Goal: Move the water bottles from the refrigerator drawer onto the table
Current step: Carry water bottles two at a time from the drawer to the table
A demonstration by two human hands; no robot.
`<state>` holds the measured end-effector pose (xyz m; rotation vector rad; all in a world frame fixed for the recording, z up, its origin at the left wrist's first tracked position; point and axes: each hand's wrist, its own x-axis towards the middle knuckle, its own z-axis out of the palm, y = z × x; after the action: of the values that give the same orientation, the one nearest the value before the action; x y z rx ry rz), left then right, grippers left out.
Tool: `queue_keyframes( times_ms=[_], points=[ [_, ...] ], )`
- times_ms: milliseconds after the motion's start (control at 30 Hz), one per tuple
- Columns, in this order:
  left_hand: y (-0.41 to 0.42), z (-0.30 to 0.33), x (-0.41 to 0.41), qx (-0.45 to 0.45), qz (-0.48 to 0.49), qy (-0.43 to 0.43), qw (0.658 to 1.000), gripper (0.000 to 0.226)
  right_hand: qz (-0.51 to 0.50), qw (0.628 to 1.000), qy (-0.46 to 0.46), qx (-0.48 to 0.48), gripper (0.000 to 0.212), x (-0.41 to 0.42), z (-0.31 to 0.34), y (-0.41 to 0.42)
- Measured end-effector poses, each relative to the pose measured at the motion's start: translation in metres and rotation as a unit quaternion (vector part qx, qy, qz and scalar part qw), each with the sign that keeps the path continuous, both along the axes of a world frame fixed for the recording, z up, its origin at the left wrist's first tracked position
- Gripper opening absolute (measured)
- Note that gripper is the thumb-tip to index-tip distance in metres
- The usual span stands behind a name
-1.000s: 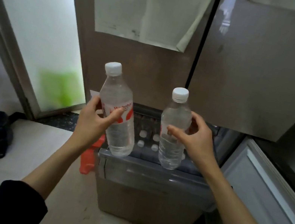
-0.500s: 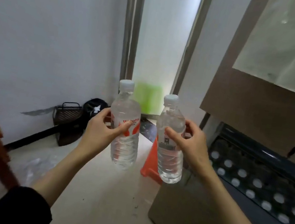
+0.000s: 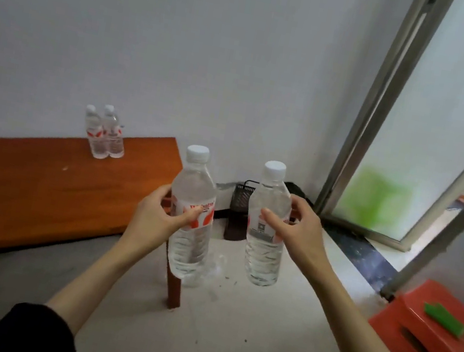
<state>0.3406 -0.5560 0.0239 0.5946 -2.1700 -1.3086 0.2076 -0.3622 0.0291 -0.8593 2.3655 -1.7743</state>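
Observation:
My left hand (image 3: 157, 215) grips a clear water bottle (image 3: 187, 248) with a white cap and a red-and-white label, held upright in the air. My right hand (image 3: 296, 233) grips a second, similar bottle (image 3: 261, 255), also upright. Both bottles hang over the floor just right of the wooden table (image 3: 37, 185), near its front right leg. Two more water bottles (image 3: 105, 133) stand side by side on the table's far edge, by the wall. The refrigerator drawer is out of view.
A red plastic stool (image 3: 432, 332) with a green object (image 3: 444, 317) on top stands at the right. A dark basket (image 3: 239, 208) sits on the floor by the wall. A frosted glass door in a metal frame (image 3: 373, 107) stands behind it.
The view has swung left, away from the refrigerator drawer, toward the wooden table. Both hands have kept their grip on the two bottles, which stay upright in front of me.

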Motion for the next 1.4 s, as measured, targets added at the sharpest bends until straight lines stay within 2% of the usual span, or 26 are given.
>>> queue_keyframes(
  times_ms=[100, 300, 400, 767, 933, 1200, 1400],
  points=[
    [-0.052, -0.011, 0.002, 0.016, 0.043, -0.014, 0.999, 0.053, 0.048, 0.999, 0.007, 0.024, 0.030, -0.013, -0.008, -0.063],
    [-0.143, -0.037, -0.021, 0.020, 0.109, -0.051, 0.992, 0.053, 0.130, 0.990, 0.019, 0.055, 0.039, -0.061, -0.028, -0.177],
    [-0.186, -0.042, -0.045, 0.015, 0.133, -0.074, 0.988, 0.059, 0.166, 0.983, 0.031, 0.069, 0.048, -0.094, -0.034, -0.232],
    [-0.325, -0.057, -0.128, -0.020, 0.141, -0.181, 0.973, 0.070, 0.262, 0.951, 0.013, 0.165, 0.057, -0.206, -0.052, -0.396],
    [-0.389, -0.082, -0.162, -0.004, 0.129, -0.188, 0.974, 0.063, 0.276, 0.941, 0.006, 0.195, 0.043, -0.242, -0.073, -0.464],
    [-0.517, -0.119, -0.227, -0.040, 0.066, -0.201, 0.976, 0.061, 0.250, 0.931, -0.034, 0.262, 0.059, -0.295, -0.114, -0.579],
    [-0.569, -0.145, -0.274, 0.029, 0.049, -0.185, 0.981, 0.066, 0.240, 0.932, -0.089, 0.259, 0.055, -0.328, -0.132, -0.631]
  ],
)
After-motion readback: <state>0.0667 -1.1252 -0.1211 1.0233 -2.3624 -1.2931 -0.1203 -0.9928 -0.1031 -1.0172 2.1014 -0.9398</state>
